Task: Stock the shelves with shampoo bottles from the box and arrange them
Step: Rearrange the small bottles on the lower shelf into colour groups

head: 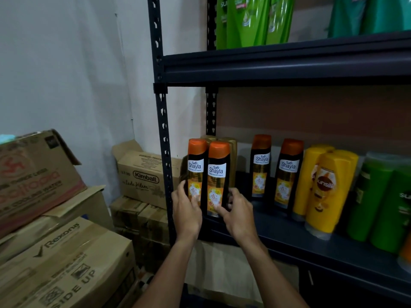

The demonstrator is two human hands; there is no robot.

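L hand (186, 210): fingers curled round lower left Shayla btl (196, 172), thumb on label.
R hand (239, 213): thumb + fingers gripping base of right Shayla btl (217, 178).
Both btls: upright, touching, left front of mid shelf (289, 236).
Further right: spare Shayla pair (260, 167), yellow Sunsilk btls (324, 190), green btls (378, 207).
Kimball box (144, 176): flap up, contents hidden.
Rexona box (66, 263): shut.

caps (219, 149) orange | shelf (289, 65) black | Sunsilk bottles (324, 192) yellow
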